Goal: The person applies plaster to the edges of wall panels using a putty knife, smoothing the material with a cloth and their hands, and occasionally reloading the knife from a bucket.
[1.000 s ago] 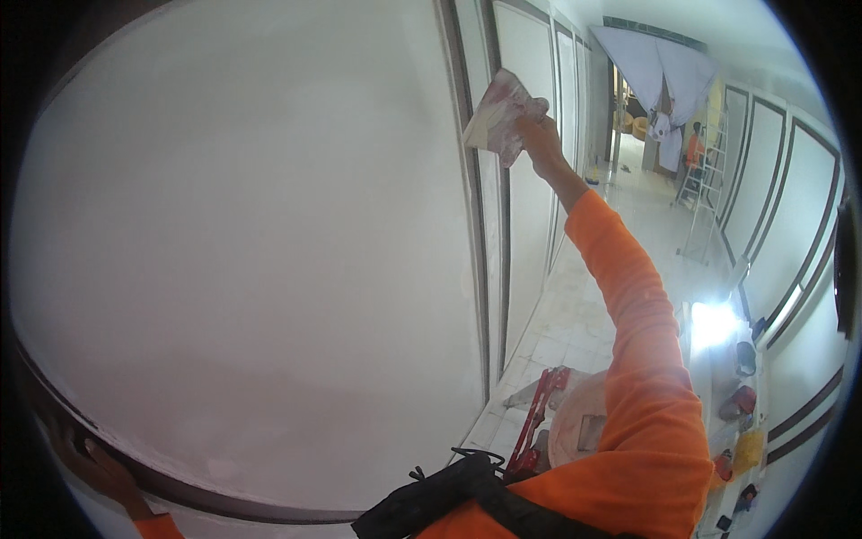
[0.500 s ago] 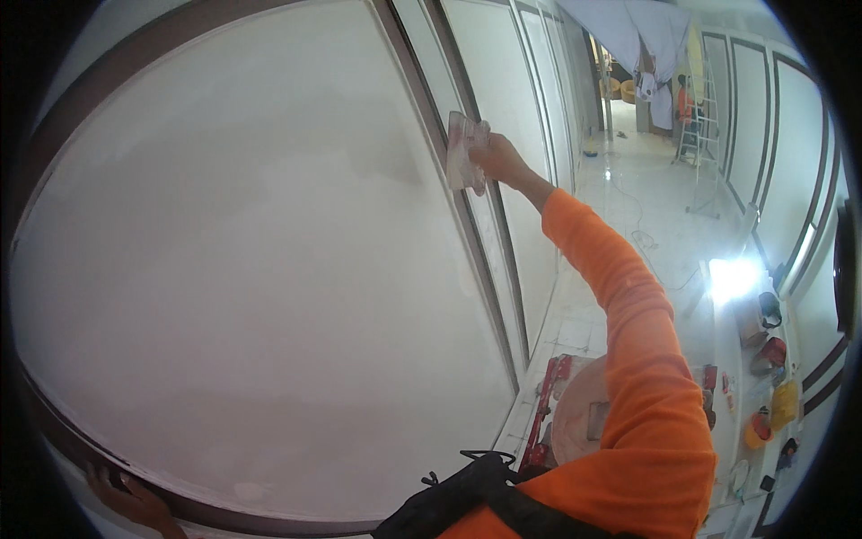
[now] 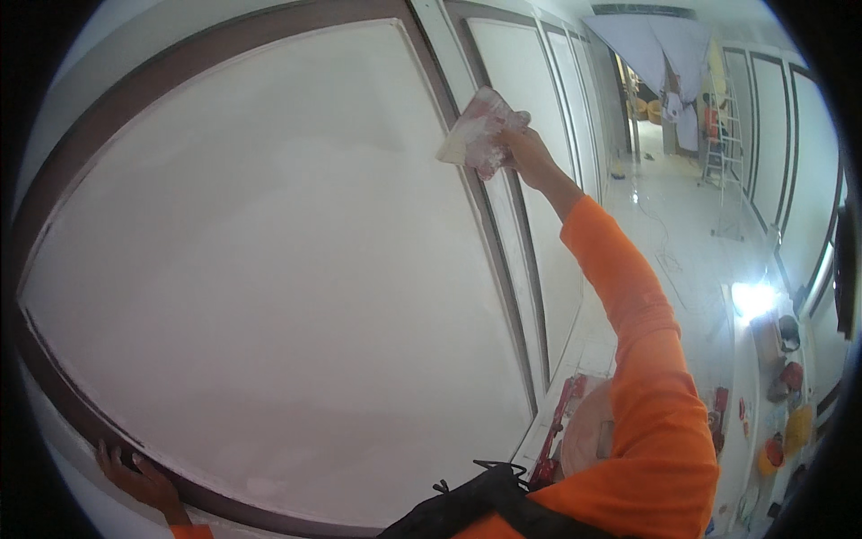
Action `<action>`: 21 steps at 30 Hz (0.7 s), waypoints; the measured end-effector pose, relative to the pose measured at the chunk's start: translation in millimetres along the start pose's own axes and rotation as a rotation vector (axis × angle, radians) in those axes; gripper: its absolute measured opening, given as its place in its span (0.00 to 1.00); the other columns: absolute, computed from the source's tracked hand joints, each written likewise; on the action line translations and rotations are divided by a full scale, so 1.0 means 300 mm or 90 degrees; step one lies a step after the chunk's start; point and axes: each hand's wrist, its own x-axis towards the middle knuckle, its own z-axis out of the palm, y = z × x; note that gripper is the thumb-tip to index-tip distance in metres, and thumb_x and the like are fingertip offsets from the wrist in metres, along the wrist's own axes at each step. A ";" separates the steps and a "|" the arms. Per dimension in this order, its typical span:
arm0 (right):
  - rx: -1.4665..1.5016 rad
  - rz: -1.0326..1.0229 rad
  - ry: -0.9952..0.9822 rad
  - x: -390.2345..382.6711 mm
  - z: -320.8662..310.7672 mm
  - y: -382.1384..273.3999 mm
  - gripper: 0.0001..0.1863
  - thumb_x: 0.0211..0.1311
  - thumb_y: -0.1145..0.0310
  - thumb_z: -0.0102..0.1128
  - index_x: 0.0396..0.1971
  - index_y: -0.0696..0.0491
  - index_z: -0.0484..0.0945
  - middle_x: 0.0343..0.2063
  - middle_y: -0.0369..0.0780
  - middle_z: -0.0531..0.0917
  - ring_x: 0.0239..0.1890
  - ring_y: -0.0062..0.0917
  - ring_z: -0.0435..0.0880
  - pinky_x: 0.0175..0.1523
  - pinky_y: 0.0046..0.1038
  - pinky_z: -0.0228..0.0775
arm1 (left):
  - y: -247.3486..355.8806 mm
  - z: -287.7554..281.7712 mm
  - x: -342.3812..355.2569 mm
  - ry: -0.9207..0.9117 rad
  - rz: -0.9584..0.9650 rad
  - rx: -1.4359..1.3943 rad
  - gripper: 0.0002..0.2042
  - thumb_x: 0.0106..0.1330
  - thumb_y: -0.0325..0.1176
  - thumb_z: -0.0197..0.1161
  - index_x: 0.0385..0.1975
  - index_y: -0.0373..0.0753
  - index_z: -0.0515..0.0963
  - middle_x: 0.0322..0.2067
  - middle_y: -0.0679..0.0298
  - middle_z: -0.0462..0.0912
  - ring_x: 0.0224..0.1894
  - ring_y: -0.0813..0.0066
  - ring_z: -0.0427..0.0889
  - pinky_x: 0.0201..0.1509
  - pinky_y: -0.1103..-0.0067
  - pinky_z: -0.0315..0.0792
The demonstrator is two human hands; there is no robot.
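At the far left, low down, the person's left hand rests against the lower run of a dark brown frame, its fingers spread and its grip released. The frame borders a large whitish panel, whose face is cloudy with faint grey and pinkish patches. Toward the lower middle, a black strap with a thin cord loop crosses the person's body.

Above it, at the upper right edge of the panel, is a flat sheet, cream and reddish with whitish smears. It is tilted and overlaps the dark upright moulding and the narrow pale strip beside it; whether it touches them I cannot tell. The right hand has its grip closed around the right end of this sheet, the arm stretched up and forward in an orange sleeve.

Below that arm, partly hidden by it, a red object lies beside a round pinkish item. Farther back hangs a white cloth, and right of it a person in orange is by a stepladder. At the far right, a bright lamp glares near a yellow item.
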 end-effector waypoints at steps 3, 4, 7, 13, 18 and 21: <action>0.003 -0.042 0.025 -0.003 0.034 -0.029 0.19 0.62 0.70 0.55 0.51 0.64 0.74 0.41 0.43 0.82 0.42 0.31 0.83 0.46 0.34 0.78 | 0.003 -0.016 0.009 0.005 -0.002 -0.002 0.21 0.78 0.47 0.42 0.56 0.37 0.70 0.65 0.53 0.69 0.69 0.47 0.63 0.72 0.52 0.58; -0.003 -0.071 0.046 0.006 0.040 -0.038 0.20 0.62 0.71 0.55 0.51 0.65 0.75 0.41 0.43 0.83 0.42 0.33 0.84 0.48 0.37 0.79 | 0.017 -0.016 0.014 0.015 -0.014 -0.012 0.21 0.77 0.47 0.42 0.56 0.37 0.70 0.65 0.53 0.69 0.69 0.47 0.63 0.72 0.52 0.58; -0.170 -0.271 0.082 0.050 0.095 -0.055 0.21 0.63 0.69 0.54 0.55 0.60 0.75 0.41 0.42 0.83 0.41 0.32 0.85 0.50 0.36 0.77 | 0.013 -0.010 0.017 0.027 -0.015 -0.007 0.20 0.77 0.46 0.43 0.55 0.37 0.71 0.65 0.52 0.69 0.69 0.47 0.63 0.73 0.53 0.57; -0.405 -0.484 0.152 0.003 0.372 -0.146 0.26 0.62 0.75 0.53 0.62 0.51 0.72 0.52 0.46 0.80 0.57 0.39 0.77 0.60 0.38 0.70 | 0.018 -0.040 0.018 0.003 -0.031 -0.040 0.19 0.77 0.45 0.44 0.54 0.38 0.71 0.64 0.52 0.70 0.68 0.47 0.63 0.72 0.53 0.57; -0.599 -0.693 0.156 0.147 0.461 -0.038 0.35 0.58 0.80 0.54 0.68 0.49 0.63 0.63 0.46 0.70 0.63 0.44 0.68 0.66 0.44 0.62 | 0.006 -0.019 0.010 0.006 -0.039 -0.074 0.18 0.77 0.41 0.44 0.56 0.35 0.69 0.66 0.54 0.69 0.70 0.50 0.61 0.74 0.58 0.54; -0.638 -0.696 0.155 0.174 0.508 -0.022 0.38 0.57 0.81 0.54 0.70 0.48 0.60 0.65 0.45 0.67 0.64 0.45 0.68 0.66 0.46 0.61 | 0.006 -0.025 0.009 0.010 -0.019 -0.029 0.18 0.77 0.41 0.44 0.56 0.35 0.69 0.66 0.54 0.68 0.71 0.50 0.61 0.74 0.58 0.54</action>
